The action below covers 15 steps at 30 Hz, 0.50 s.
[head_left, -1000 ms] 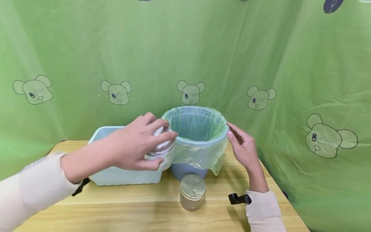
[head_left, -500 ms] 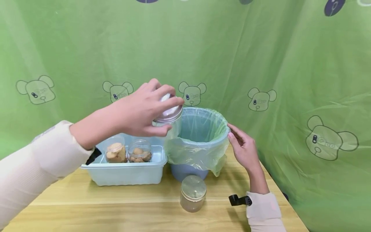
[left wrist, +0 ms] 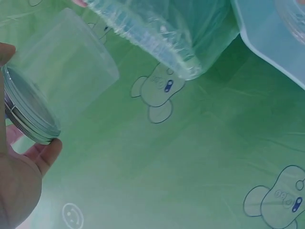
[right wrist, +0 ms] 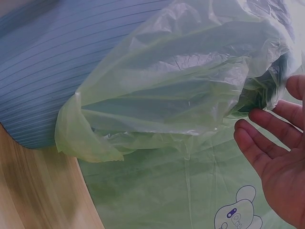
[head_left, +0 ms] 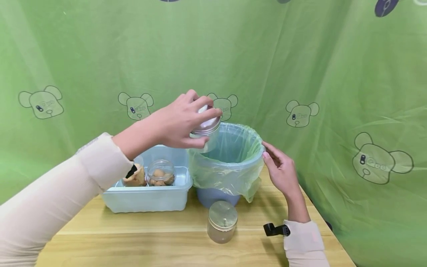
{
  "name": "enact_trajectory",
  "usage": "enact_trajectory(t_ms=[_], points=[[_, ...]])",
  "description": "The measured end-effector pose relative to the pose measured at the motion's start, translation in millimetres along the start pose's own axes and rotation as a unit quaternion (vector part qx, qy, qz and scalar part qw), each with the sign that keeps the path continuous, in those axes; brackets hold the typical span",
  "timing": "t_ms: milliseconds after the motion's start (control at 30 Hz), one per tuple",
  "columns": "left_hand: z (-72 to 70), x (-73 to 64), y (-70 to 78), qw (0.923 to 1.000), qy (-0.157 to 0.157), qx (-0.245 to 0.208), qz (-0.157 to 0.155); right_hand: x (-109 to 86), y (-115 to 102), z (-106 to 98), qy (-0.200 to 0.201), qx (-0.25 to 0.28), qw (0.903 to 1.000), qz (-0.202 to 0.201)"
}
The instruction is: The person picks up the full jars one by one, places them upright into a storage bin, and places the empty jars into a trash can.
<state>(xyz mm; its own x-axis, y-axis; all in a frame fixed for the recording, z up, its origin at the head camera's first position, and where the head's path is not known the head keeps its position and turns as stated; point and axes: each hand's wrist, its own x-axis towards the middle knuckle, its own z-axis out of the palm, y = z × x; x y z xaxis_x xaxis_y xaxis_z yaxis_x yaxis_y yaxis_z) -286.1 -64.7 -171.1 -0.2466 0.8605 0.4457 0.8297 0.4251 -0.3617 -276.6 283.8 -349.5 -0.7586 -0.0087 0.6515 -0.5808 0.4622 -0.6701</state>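
Left hand (head_left: 186, 118) and the clear cylindrical jar with a silver screw lid (left wrist: 66, 69) have shifted rightward since half a second ago, so the jar now overlaps the left side of the bin's mouth in the head view. Behind everything hangs a green curtain printed with bear heads (head_left: 253, 55), apparently put up as a plain backdrop. Before it, a pale wooden table (head_left: 133, 241) carries the whole set-up. On it stands a round blue plastic bin (head_left: 207, 197), within reach of both arms. Thin translucent green liner (head_left: 227, 180) lines the bin's inside and folds well down over the rim, probably so the overhang keeps it from slipping in. Just left of the bin sits a light blue rectangular plastic tub (head_left: 146, 202), whose raised walls seem to keep the jars inside it together.

Right hand (head_left: 281, 168) is loosely spread, not clenched, its fingertips resting at the lined rim's right side, perhaps to steady the bin. Left fingers and thumb pinch the lid's edge from above, leaving the jar's body hanging free; nothing shows inside it, and the left-wrist view shows it apart from the liner.

In the tub are two clear jars with tan pieces (head_left: 161, 180), one half hidden by the sleeve. Upright in front of the bin stands another clear jar with a flat metallic lid (head_left: 222, 233).
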Motion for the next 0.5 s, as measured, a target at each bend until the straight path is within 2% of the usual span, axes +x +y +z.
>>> enact_trajectory(t_ms=[233, 500], points=[[23.5, 7.5, -3.4, 0.9999, -0.009, 0.008, 0.003, 0.2, 0.3, 0.1, 0.003, -0.004, 1.0, -0.001], [48.9, 13.8, -4.6, 0.9995, -0.03, -0.012, -0.006, 1.1, 2.4, -0.5, 0.004, -0.013, 0.9999, -0.006]])
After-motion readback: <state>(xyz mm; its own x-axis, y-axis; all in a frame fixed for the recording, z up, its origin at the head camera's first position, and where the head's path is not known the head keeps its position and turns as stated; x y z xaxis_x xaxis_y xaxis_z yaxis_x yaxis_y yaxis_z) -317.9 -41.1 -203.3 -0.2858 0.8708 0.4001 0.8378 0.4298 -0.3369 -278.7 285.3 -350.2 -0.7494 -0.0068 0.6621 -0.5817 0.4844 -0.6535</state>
